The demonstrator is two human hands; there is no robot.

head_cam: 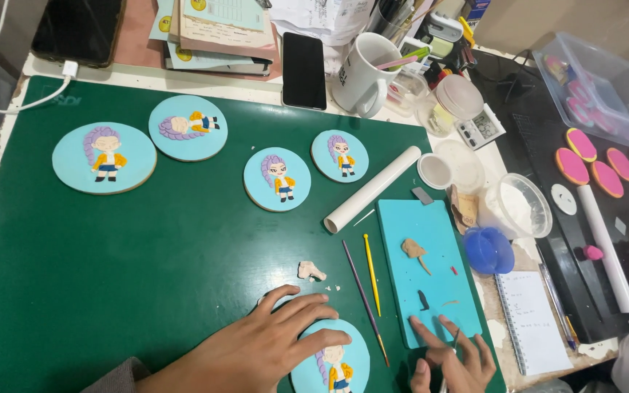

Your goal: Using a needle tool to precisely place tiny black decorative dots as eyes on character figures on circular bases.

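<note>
My left hand (267, 342) lies open, steadying the round blue figure-decorated cookie (333, 360) at bottom centre; my right hand (453, 356) pinches a thin tool (451, 348) over the teal rectangular mat (431, 269).

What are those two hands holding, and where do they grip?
Left hand presses flat on the blue decorated cookie's upper left edge. Right hand pinches a thin tool near its tip.

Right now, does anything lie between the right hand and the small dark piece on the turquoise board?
Nothing visible does. The right hand rests at the near edge of the turquoise rectangular board, and the small dark piece lies just beyond its fingertips on bare board.
</note>
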